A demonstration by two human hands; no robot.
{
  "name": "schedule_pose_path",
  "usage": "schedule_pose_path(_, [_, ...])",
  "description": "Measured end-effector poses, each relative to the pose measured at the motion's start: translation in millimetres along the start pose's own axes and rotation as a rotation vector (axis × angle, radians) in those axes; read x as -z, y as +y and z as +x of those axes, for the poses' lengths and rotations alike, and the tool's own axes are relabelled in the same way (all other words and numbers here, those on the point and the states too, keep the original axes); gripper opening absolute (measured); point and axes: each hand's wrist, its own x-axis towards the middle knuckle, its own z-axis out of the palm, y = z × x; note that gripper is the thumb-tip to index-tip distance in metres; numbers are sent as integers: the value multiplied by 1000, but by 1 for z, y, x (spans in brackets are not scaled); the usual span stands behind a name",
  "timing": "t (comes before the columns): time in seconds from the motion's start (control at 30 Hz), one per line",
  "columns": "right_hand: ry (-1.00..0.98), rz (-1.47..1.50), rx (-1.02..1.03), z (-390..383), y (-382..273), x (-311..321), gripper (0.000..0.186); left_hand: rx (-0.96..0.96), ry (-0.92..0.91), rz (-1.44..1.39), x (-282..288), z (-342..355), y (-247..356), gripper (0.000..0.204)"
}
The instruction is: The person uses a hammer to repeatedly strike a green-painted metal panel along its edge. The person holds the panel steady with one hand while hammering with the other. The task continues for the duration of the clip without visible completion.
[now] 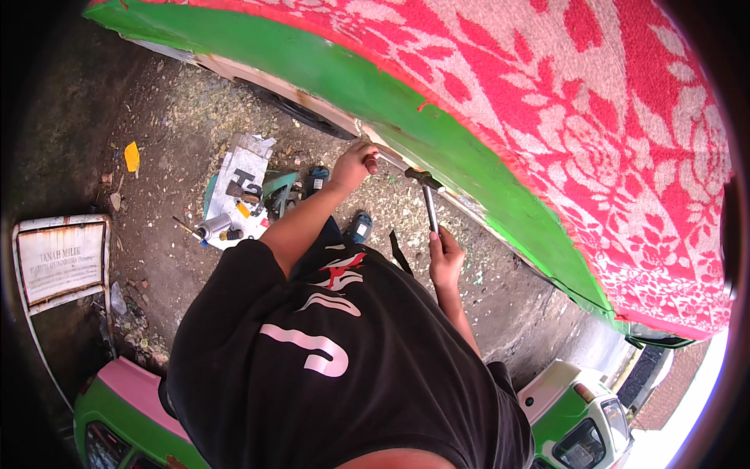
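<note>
My left hand [353, 166] is closed near the lower edge of the green vehicle body [484, 191]. A short silvery metal bar [393, 159] runs out from it to the right, with a dark red end piece showing by my fingers; its exact kind is unclear. My right hand [446, 259] is wrapped round the shaft of a hammer [431, 209]. The hammer's dark head is up against the vehicle's lower edge, at the far end of the bar. Whether head and bar touch cannot be made out.
A pink and white floral blanket [547, 117] drapes over the vehicle. On the chip-strewn ground [187, 117] lie a white printed sheet [244, 168], a spray can [215, 227] and a yellow scrap [132, 156]. A rusty framed sign [62, 262] stands left; green vehicles [566, 406] are behind me.
</note>
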Motion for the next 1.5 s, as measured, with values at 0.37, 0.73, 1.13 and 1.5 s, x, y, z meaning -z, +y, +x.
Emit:
schedule_pose_path(0.37, [-14, -15, 10, 6, 5, -1, 36, 22, 3, 71, 1, 11, 0, 16])
schedule_pose_path(0.73, [-33, -86, 63, 6, -10, -2, 35, 184, -21, 92, -2, 27, 5, 19])
schedule_pose_path(1.13, [-135, -437, 414, 52, -64, -38, 41, 158, -6, 99, -4, 39, -2, 18])
schedule_pose_path(1.5, [-99, -291, 504, 62, -59, -49, 41, 161, 76, 43, -2, 34, -4, 18])
